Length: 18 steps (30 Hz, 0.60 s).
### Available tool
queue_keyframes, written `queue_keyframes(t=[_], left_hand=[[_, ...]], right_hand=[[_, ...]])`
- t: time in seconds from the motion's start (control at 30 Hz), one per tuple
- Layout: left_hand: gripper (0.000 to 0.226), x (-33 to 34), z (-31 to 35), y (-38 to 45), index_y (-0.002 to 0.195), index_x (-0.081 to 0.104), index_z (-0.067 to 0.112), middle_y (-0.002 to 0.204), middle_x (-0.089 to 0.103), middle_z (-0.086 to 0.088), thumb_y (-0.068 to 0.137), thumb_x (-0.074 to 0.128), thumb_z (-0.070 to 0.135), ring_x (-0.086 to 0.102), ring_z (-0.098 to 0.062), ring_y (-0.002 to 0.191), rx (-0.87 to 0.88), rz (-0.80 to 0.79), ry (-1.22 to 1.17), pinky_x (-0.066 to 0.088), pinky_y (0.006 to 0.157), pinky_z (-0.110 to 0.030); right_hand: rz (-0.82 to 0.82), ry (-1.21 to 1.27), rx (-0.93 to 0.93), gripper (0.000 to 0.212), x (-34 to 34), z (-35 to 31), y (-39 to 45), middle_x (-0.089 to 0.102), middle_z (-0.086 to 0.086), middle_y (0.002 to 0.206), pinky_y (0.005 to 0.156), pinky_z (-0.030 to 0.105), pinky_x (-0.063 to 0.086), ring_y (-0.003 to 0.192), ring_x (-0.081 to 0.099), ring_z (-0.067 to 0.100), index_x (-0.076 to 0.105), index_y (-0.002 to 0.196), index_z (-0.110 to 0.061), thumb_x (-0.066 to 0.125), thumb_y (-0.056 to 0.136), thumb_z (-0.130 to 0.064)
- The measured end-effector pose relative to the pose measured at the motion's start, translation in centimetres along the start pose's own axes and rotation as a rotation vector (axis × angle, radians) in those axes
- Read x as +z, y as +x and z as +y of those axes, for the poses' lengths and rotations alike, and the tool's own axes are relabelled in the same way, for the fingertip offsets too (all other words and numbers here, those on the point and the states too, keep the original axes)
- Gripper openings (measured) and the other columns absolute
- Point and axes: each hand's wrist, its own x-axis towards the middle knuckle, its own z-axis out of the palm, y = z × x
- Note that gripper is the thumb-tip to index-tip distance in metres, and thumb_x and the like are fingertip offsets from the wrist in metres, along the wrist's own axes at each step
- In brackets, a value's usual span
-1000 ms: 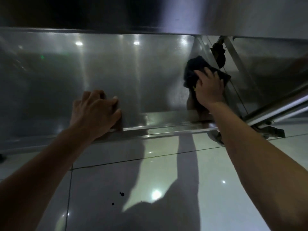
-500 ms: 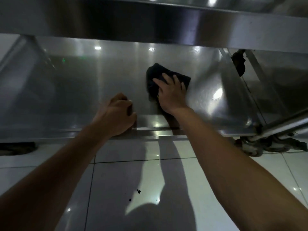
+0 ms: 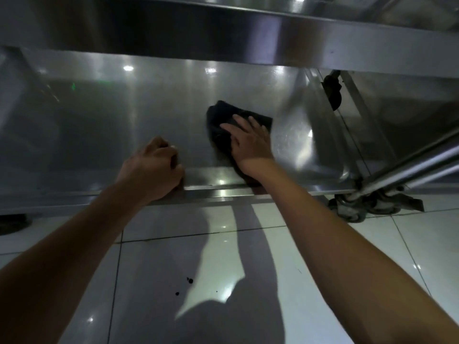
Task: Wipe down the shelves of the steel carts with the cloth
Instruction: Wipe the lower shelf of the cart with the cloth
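While one cloth (image 3: 224, 125) lies under the flat right hand (image 3: 249, 142), the left hand (image 3: 152, 170) seemingly grips one shelf (image 3: 99, 115) edge.

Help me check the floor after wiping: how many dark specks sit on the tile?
3: a larger speck, one lower left, and a tiny one to the right. Shadow may hide others.

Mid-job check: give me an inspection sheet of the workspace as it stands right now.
Surface: bottom steel shelf, shiny with light glare.
Job's things: dark cloth flat on the shelf.
Clutter: dark specks on the floor tiles.
Hands: right hand presses the cloth with spread fingers; left hand grips the shelf's front rim.
Cables: nothing seen.
Surroundings: upper shelf edge overhead; caster wheel at the right corner.
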Motion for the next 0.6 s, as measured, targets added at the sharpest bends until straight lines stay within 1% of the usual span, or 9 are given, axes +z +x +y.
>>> queue_keyframes(t=[0.07,0.13,0.2,0.27,0.37,0.5,0.6], left_hand=[[0.020,0.1,0.1,-0.2,0.095,0.060,0.029,0.119,0.047,0.010,0.085,0.054,0.045,0.058,-0.024,0.109,-0.025,0.024,-0.016,0.048,0.083,-0.035],[0.021,0.3,0.3,-0.4,0.101,0.060,0.029,0.122,0.047,0.009,0.086,0.055,0.043,0.057,-0.024,0.113,-0.021,0.032,-0.019,0.047,0.087,-0.037],[0.024,0.4,0.4,-0.5,0.107,0.059,0.028,0.125,0.048,0.005,0.087,0.056,0.041,0.056,-0.027,0.116,-0.010,0.035,-0.001,0.047,0.090,-0.039],[0.026,0.5,0.6,-0.6,0.110,0.060,0.023,0.127,0.050,-0.002,0.088,0.058,0.037,0.055,-0.031,0.116,0.009,0.055,0.040,0.047,0.090,-0.041],[0.031,0.6,0.9,-1.0,0.116,0.061,0.014,0.130,0.051,-0.010,0.089,0.059,0.032,0.050,-0.034,0.122,0.051,0.065,0.106,0.045,0.094,-0.043],[0.033,0.3,1.0,-1.5,0.118,0.062,0.017,0.129,0.053,-0.007,0.090,0.057,0.034,0.049,-0.031,0.123,0.064,0.043,0.116,0.045,0.094,-0.043],[0.033,0.3,1.1,-1.7,0.120,0.061,0.018,0.129,0.053,-0.007,0.094,0.051,0.035,0.048,-0.031,0.122,0.076,0.025,0.128,0.044,0.093,-0.044]], right_hand=[[0.036,-0.026,0.087,0.043,-1.6,3.6,-0.8,0.032,-0.006,0.161,0.121,0.047,0.014,0.150,0.020,0.027,0.049,0.144,-0.040,0.039,0.104,-0.026],[0.071,-0.049,0.189,0.043,-3.1,6.8,-2.0,0.032,-0.005,0.161,0.120,0.050,0.015,0.150,0.021,0.028,0.048,0.144,-0.038,0.037,0.104,-0.027],[0.099,-0.075,0.276,0.043,-4.1,9.2,-3.4,0.031,-0.004,0.161,0.121,0.051,0.015,0.150,0.020,0.027,0.046,0.145,-0.039,0.037,0.104,-0.027],[0.116,-0.092,0.316,0.044,-4.7,10.7,-4.4,0.031,-0.004,0.161,0.120,0.051,0.016,0.150,0.020,0.027,0.045,0.145,-0.039,0.039,0.103,-0.027],[0.117,-0.095,0.330,0.045,-5.1,11.1,-4.9,0.031,-0.005,0.161,0.120,0.051,0.016,0.150,0.019,0.026,0.044,0.145,-0.039,0.039,0.103,-0.026],[0.125,-0.075,0.349,0.044,-4.5,9.7,-5.7,0.028,-0.004,0.162,0.121,0.052,0.013,0.151,0.016,0.025,0.043,0.146,-0.039,0.038,0.104,-0.027],[0.090,-0.073,0.304,0.046,-3.8,7.3,-6.9,0.026,-0.005,0.163,0.122,0.053,0.011,0.152,0.014,0.025,0.041,0.147,-0.041,0.039,0.104,-0.027]])
